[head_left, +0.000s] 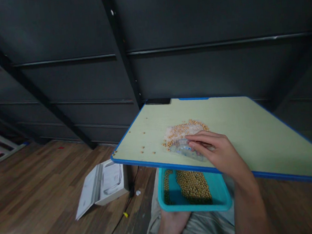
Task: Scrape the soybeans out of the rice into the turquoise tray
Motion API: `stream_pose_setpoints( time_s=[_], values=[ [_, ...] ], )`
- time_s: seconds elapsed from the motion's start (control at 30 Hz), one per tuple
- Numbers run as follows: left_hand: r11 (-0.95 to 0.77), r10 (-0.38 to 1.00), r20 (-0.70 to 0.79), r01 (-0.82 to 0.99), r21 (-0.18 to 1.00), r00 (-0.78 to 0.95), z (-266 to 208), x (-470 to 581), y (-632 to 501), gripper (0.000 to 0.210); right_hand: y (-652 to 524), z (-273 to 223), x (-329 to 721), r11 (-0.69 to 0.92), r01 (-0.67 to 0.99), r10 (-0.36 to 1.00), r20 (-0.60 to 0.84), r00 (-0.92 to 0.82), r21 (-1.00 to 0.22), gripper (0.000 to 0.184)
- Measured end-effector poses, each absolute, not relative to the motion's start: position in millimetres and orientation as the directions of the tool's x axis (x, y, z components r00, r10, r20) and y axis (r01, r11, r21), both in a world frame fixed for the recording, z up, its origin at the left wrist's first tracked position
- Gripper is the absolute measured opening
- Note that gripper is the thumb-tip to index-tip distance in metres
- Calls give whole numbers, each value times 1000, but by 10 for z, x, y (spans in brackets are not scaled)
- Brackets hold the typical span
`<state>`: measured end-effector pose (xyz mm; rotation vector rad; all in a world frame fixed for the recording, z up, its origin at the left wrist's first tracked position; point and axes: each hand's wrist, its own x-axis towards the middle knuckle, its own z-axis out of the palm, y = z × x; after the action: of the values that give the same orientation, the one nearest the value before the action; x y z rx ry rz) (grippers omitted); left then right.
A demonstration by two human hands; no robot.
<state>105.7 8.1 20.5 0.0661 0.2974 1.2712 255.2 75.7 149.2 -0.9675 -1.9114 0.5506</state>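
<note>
My right hand [215, 148] is over the front part of the pale board, thumb and fingers pinched at a clear plastic bag [182, 150] with blue print. Just behind the bag lies a heap of round tan beans [183, 129] mixed with small whitish grains [171, 131]. Below the board's front edge, a teal plastic tray [195, 209] holds a mass of similar beans [194, 187]. My left hand [175, 218] holds this tray from underneath, above my lap; its fingers are hidden by the tray.
The pale tabletop [227, 115] has a blue rim and a black piece [158, 101] at its back left corner. Stray beans dot its left side. An open white box [112, 176] and a black cable [116, 223] lie on the wooden floor. A dark panelled wall [196, 72] stands behind.
</note>
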Motion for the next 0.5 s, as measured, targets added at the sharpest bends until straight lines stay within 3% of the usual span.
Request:
stream_pose_setpoints(
  time_s=[0.1, 0.2, 0.4, 0.5],
  values=[
    [376, 920, -182, -912, 165, 346, 87, 927, 37, 32, 780, 1522, 2570, 573, 419, 817, 529, -229, -704, 25],
    [344, 926, -218, -928, 143, 309, -5, 743, 2, 28, 861, 1700, 2506, 617, 447, 786, 537, -306, -648, 32],
    [330, 924, -266, -925, 191, 275, -25, 331, -113, 21, 1580, 2167, 2023, 739, 612, 648, 547, -530, -282, 23],
    [274, 920, -343, -936, 220, 189, -96, 77, -191, 25, 2071, 2198, 1672, 696, 701, 689, 420, -590, -156, 29]
  ],
)
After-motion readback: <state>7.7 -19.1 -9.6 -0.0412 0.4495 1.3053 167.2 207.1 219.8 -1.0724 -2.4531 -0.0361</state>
